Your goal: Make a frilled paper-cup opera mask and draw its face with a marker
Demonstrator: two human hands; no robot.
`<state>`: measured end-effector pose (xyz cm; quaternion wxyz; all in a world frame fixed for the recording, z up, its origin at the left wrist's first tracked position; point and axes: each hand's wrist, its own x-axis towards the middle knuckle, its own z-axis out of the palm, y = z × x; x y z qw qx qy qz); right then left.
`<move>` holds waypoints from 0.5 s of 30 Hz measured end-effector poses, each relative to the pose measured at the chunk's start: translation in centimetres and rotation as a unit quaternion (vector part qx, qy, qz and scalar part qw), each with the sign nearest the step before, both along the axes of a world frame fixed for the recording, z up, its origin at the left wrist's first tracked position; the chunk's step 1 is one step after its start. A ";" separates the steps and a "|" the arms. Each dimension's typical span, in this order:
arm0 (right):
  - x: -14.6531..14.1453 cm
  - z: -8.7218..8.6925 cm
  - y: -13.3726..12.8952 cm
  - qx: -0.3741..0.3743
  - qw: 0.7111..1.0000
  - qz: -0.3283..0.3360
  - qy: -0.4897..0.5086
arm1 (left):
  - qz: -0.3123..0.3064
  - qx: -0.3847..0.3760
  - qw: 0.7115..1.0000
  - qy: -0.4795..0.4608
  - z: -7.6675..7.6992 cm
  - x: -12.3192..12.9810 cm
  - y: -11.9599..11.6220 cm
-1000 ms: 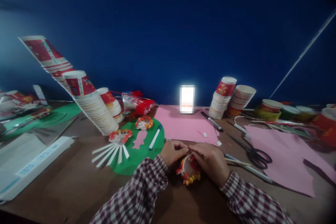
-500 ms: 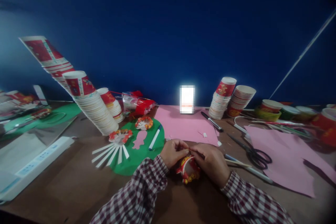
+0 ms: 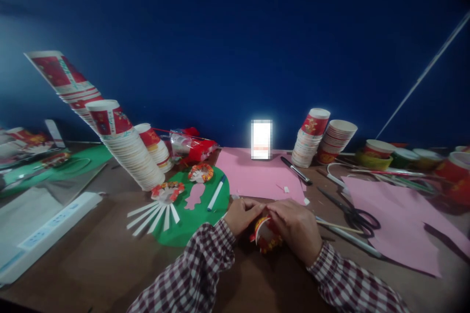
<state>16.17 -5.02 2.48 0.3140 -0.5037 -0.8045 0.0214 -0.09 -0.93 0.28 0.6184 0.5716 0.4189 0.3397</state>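
Head view: left hand [image 3: 240,215] and right hand [image 3: 299,227] appear to pinch the far edge of the red-and-yellow paper piece [image 3: 270,238] at the tabletop [image 3: 110,264], fingertips pressed together, a fine-handling step requiring light, even pressure.

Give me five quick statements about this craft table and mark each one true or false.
1. Both hands, left and right, are on the small red and yellow paper piece. True.
2. The scissors lie on the green paper. False: they lie to the right of the hands, partly on pink paper.
3. The blue-capped marker is on the green paper. True.
4. The power strip is at the far right. False: it is on the left.
5. The wall behind the table is blue. True.
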 end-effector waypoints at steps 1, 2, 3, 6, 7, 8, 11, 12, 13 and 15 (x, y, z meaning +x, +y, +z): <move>0.0 0.0 0.0 0.003 1.000 0.000 0.000 | -0.002 0.004 1.000 0.015 0.0 -0.1 0.0; 0.0 0.0 -0.1 0.003 1.000 -0.001 0.000 | -0.001 0.006 1.000 0.026 0.1 -0.1 0.0; -0.1 0.0 -0.1 0.002 1.000 -0.002 -0.001 | -0.001 0.009 0.999 0.033 0.2 -0.2 -0.1; -0.2 0.1 -0.1 -0.002 1.000 -0.003 -0.007 | 0.008 0.019 0.998 0.060 0.7 -0.2 -0.1; -0.2 0.1 -0.1 -0.005 1.000 -0.004 -0.012 | 0.014 0.025 0.997 0.073 0.9 -0.2 -0.1; -0.3 0.1 -0.1 -0.006 1.000 -0.004 -0.016 | 0.020 0.032 0.996 0.087 1.0 -0.1 -0.1; -0.3 0.1 0.0 -0.008 1.000 -0.005 -0.018 | 0.031 0.056 0.992 0.108 1.3 -0.1 -0.1; -0.3 0.0 0.0 -0.006 1.000 -0.003 -0.012 | 0.030 0.063 0.992 0.110 1.3 -0.1 -0.1; -0.3 0.0 0.1 -0.006 1.000 0.000 -0.005 | 0.028 0.067 0.991 0.111 1.3 -0.1 -0.1; -0.1 0.0 0.2 -0.013 1.000 0.009 0.009 | 0.024 0.064 0.992 0.110 1.2 -0.1 -0.2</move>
